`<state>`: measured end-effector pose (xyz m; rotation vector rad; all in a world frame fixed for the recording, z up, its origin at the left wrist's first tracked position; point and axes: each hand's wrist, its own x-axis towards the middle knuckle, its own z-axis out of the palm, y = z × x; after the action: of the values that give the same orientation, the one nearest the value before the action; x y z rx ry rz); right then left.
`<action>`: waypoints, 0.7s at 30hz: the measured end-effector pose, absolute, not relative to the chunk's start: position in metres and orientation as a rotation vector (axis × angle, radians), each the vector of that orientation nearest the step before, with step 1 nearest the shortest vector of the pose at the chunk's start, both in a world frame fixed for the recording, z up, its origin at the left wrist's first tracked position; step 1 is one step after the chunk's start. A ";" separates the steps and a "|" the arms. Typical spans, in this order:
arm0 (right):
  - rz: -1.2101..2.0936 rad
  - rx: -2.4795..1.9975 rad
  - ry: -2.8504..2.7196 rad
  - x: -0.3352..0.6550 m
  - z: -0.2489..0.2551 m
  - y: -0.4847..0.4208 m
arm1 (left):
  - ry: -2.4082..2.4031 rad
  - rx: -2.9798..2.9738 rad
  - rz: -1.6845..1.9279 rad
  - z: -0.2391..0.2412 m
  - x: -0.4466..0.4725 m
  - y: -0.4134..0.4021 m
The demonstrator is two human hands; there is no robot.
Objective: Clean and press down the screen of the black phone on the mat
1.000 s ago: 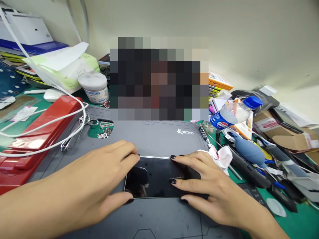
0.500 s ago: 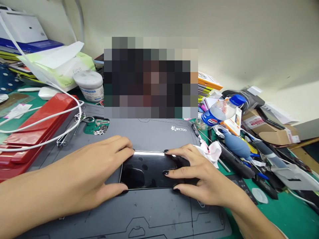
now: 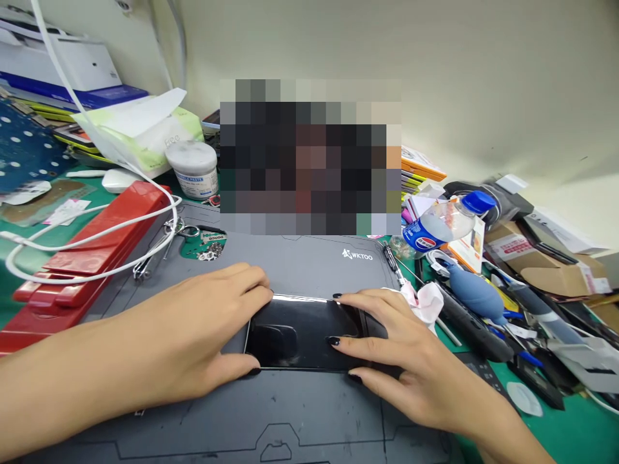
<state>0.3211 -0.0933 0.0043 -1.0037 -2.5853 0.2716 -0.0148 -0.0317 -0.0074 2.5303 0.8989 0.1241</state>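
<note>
A black smartphone (image 3: 302, 338) lies screen up and lengthwise on the grey work mat (image 3: 309, 265), its glossy glass catching reflections. My left hand (image 3: 213, 328) holds its left end, fingers along the far edge and thumb on the near edge. At the right end my right hand (image 3: 406, 351) clasps the phone too: one fingertip is at the far edge, the thumb at the near edge, and another finger rests on the glass. Both ends of the phone are partly covered by my hands.
A red tool (image 3: 101, 241) with a looped white cable (image 3: 72, 279) lies at left. Behind are a white jar (image 3: 193, 171) and a tissue pack (image 3: 145, 138). At right are a bottle (image 3: 440, 222), a blue air blower (image 3: 476, 295) and crumpled tissue (image 3: 425, 306). A blurred patch hides the back.
The whole view has shifted, so everything appears further right. Both hands keep their grip on the phone. Dark round spots seen on the glass earlier no longer show.
</note>
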 end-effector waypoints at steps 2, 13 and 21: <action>0.236 -1.009 -2.591 0.321 0.005 -0.094 | 0.910 2.524 0.092 -0.006 -0.014 -0.031; 0.249 -1.011 -2.603 0.325 -0.002 -0.091 | 0.927 2.510 0.041 -0.004 -0.013 -0.034; 0.293 -1.033 -2.602 0.328 -0.003 -0.091 | 0.935 2.483 0.063 -0.007 -0.013 -0.033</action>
<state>0.3276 -0.0911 -0.0027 -1.0326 -2.6019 0.2929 -0.0132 -0.0332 -0.0074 2.4828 0.9353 0.0633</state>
